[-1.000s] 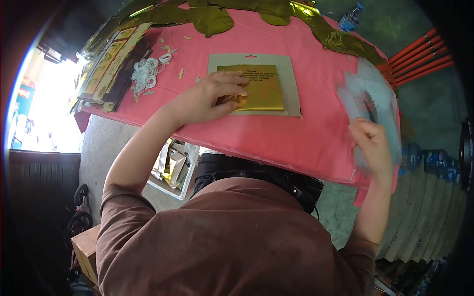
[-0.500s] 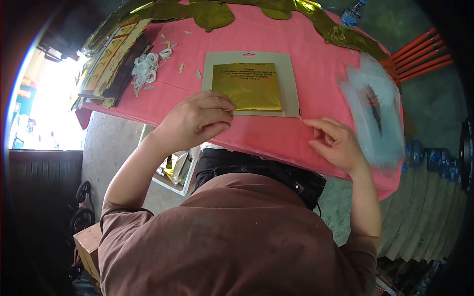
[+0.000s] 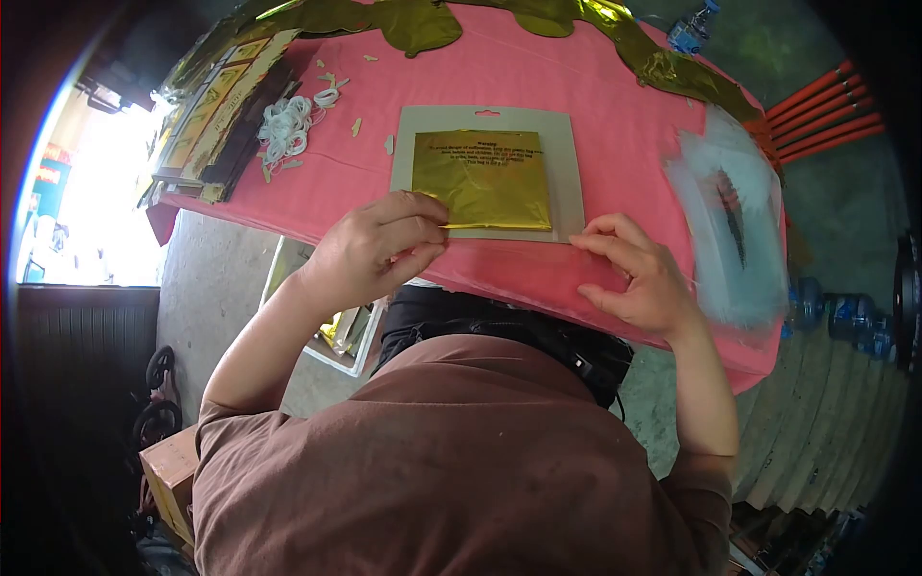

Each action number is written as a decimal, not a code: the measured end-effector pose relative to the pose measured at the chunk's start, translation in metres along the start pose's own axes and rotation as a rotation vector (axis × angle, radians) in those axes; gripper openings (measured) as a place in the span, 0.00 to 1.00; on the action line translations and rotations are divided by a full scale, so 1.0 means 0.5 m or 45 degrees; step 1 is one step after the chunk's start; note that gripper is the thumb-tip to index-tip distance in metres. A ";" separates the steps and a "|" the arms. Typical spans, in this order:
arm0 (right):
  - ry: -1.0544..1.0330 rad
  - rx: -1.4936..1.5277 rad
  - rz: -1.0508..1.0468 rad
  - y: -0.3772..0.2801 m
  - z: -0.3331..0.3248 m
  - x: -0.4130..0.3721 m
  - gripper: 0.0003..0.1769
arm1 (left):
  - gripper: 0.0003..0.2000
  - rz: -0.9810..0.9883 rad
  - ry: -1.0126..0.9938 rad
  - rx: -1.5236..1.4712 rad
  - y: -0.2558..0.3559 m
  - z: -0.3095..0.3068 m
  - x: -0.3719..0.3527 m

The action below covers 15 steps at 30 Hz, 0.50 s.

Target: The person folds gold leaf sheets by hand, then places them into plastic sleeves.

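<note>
The gold foil's (image 3: 483,180) near corner is pinched by the left hand (image 3: 375,252), while the grey card (image 3: 569,168) beneath is seemingly kept from sliding on the worktop (image 3: 624,125) by curled fingertips of the right hand (image 3: 639,283).

We see a pink cloth-covered table (image 3: 615,125) over a grey concrete floor (image 3: 206,278). Past its left edge, bright daylight (image 3: 86,192) floods through an opening above a dark ribbed wall (image 3: 77,336). Beyond the right edge, orange poles (image 3: 821,106) lie against grey floor.
</note>
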State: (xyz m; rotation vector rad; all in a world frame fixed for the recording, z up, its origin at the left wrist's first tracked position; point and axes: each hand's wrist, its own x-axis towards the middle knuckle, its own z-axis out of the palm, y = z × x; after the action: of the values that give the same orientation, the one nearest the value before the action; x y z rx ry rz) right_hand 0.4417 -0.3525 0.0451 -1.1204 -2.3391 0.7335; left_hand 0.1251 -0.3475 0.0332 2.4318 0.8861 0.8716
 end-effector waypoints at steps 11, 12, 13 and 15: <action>0.150 0.339 0.432 0.020 0.018 0.068 0.03 | 0.05 -0.200 0.143 0.053 -0.005 0.008 0.014; 0.100 0.355 0.594 0.011 0.014 0.075 0.04 | 0.05 -0.244 0.110 0.069 -0.001 0.006 0.017; 0.049 0.369 0.755 0.006 0.011 0.081 0.05 | 0.05 -0.287 0.077 0.086 0.002 0.005 0.018; 0.005 0.326 0.766 0.005 0.009 0.090 0.06 | 0.05 -0.436 0.088 0.006 0.005 0.007 0.019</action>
State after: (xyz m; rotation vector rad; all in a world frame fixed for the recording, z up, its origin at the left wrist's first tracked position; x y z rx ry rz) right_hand 0.4146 -0.3161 0.0474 -1.7105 -1.8276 1.1910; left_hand 0.1343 -0.3437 0.0360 2.1720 1.2827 0.8272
